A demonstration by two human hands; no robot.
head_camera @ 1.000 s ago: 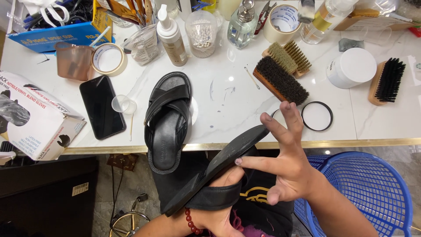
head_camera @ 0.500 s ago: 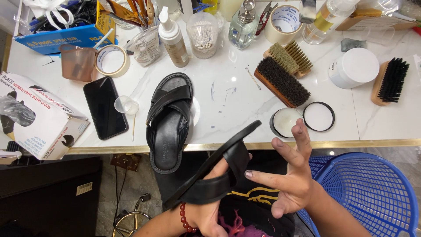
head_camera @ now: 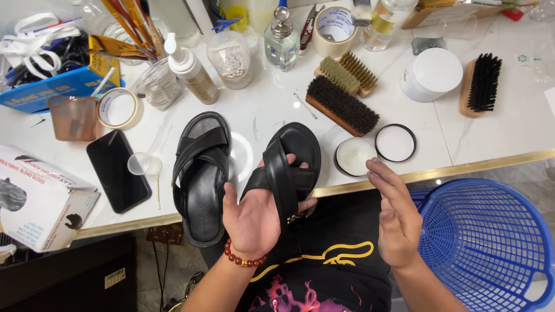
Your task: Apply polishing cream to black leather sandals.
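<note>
I'm gripping the black sandal (head_camera: 289, 167) with my left hand (head_camera: 254, 216); my right hand (head_camera: 396, 222), hovering open beside it, is risking nudging the open wax tin (head_camera: 354, 156).

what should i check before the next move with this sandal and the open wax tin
1. Grip on the held sandal: the left hand is slid under its crossed straps, sole side away from the camera. ok
2. Right hand free: open, holding nothing, beside the table edge. ok
3. Open wax tin within reach: just ahead of the right hand, its lid off beside it. ok
4. Second sandal: its heel hangs over the table edge. not ok
5. Phone near the work: lies left of the second sandal, apart from it. ok
6. Wax on the right fingers: cannot tell
</note>
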